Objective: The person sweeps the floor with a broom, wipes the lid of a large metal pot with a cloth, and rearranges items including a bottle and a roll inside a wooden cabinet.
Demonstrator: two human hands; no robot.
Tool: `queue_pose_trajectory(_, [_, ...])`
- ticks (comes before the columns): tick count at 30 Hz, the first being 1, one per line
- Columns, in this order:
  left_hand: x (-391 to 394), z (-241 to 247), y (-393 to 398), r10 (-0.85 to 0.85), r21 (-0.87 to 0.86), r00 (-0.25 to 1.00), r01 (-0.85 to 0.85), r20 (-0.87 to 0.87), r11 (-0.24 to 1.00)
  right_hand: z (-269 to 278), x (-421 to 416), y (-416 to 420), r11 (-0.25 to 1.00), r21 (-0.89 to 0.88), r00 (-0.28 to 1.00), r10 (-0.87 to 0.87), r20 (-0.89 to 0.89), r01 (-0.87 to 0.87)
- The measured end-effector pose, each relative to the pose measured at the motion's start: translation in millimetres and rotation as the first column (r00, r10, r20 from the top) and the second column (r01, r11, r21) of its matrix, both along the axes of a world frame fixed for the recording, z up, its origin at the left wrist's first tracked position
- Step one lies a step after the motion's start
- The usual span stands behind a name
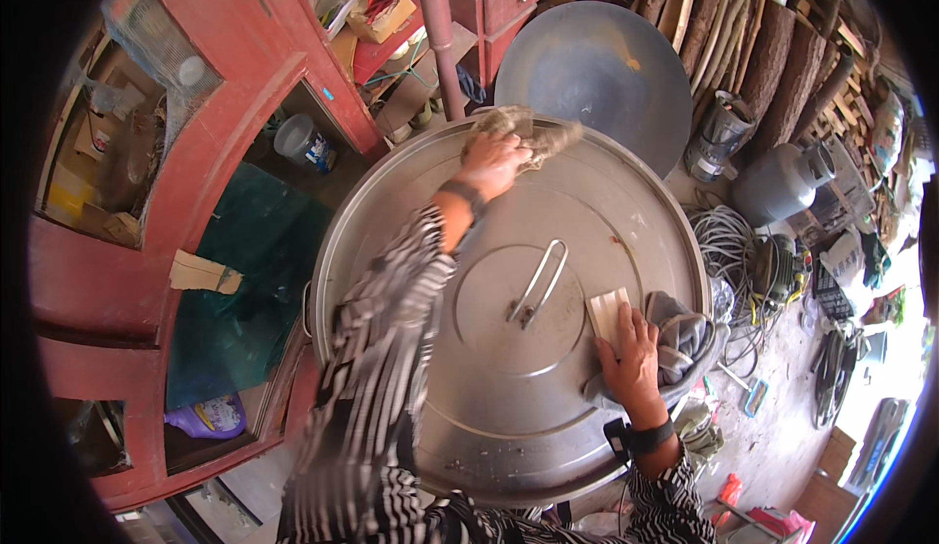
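Note:
A large round metal lid (506, 390) with a bent-wire handle (544, 272) at its centre fills the middle of the view. My left hand (495, 166) presses a crumpled tan cloth (546, 140) against the lid near its far rim; hand and cloth are slightly blurred. On the lid's right side, my right hand (632, 364) has its thumb and fingers on a pale ridged block (607, 309) whose material is unclear. Just beyond those fingers, a bunched grey cloth (678, 338) hangs over the rim.
A big dark wok (594, 82) leans behind the lid. A red wooden cabinet (242, 38) borders the left. To the right stand a grey gas cylinder (777, 181), coiled hose (722, 232) and an electric motor (774, 269). Logs (777, 82) lean at the back right.

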State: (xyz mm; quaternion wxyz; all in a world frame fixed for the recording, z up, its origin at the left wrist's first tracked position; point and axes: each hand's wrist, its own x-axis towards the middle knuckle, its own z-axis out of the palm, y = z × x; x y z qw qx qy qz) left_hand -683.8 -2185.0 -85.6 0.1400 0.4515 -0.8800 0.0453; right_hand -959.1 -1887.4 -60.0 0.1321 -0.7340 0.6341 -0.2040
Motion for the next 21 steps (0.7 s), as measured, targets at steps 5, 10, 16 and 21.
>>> queue_pose_trajectory(5, [33.7,-27.5,-26.5,0.229,0.157,0.97,-0.239,0.081,0.958,-6.0,-5.0,-1.1,1.0,0.024,0.999,0.014,-0.05,-0.013])
queue_pose_trajectory(10, [147.0,-15.9,38.4,0.308,0.1,0.939,-0.324,0.151,0.941,-7.0,-8.3,-0.4,1.0,-0.002,0.999,0.027,-0.044,-0.027])
queue_pose_trajectory(16, [198.5,-4.6,175.2,0.542,0.106,0.826,-0.56,0.156,0.822,-12.4,-7.6,2.0,0.995,-0.071,0.997,0.062,-0.044,-0.065])
queue_pose_trajectory(21, [191.8,-0.5,285.9,0.664,0.146,0.732,-0.681,0.153,0.717,-19.7,-10.3,5.6,0.989,-0.135,0.995,0.055,-0.081,-0.066])
